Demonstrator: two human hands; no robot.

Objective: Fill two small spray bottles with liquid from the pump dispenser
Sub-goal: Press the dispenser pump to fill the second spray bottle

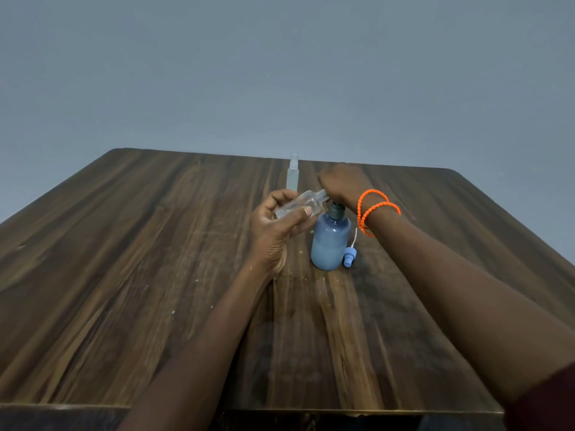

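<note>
We see the left hand (273, 231) raised above the middle of the wooden table (155, 259), its fingers (281, 197) and thumb curled round a small clear spray bottle (300, 206); the bottle is uncapped and tilted, its open neck pointing right towards the top of the pump dispenser (330, 241); a little liquid seems to lie inside it, though we cannot tell how much; the dispenser stands upright just right of the left hand, a blue bottle with a dark pump head, pale liquid filling roughly its lower half; the right hand (340, 185) rests on top of that pump head, its back turned to us, so we cannot tell whether its fingers are straight or curled; two orange beaded bracelets (375, 213) circle the right wrist; a blue spray cap (349, 255) with its thin white tube lies on the table just beside the dispenser's base, on its right; a second spray bottle (292, 172), capped and frosted, stands upright near the far edge of the table, behind both hands; a dark red sleeve (547, 402) shows at the near right corner
</note>
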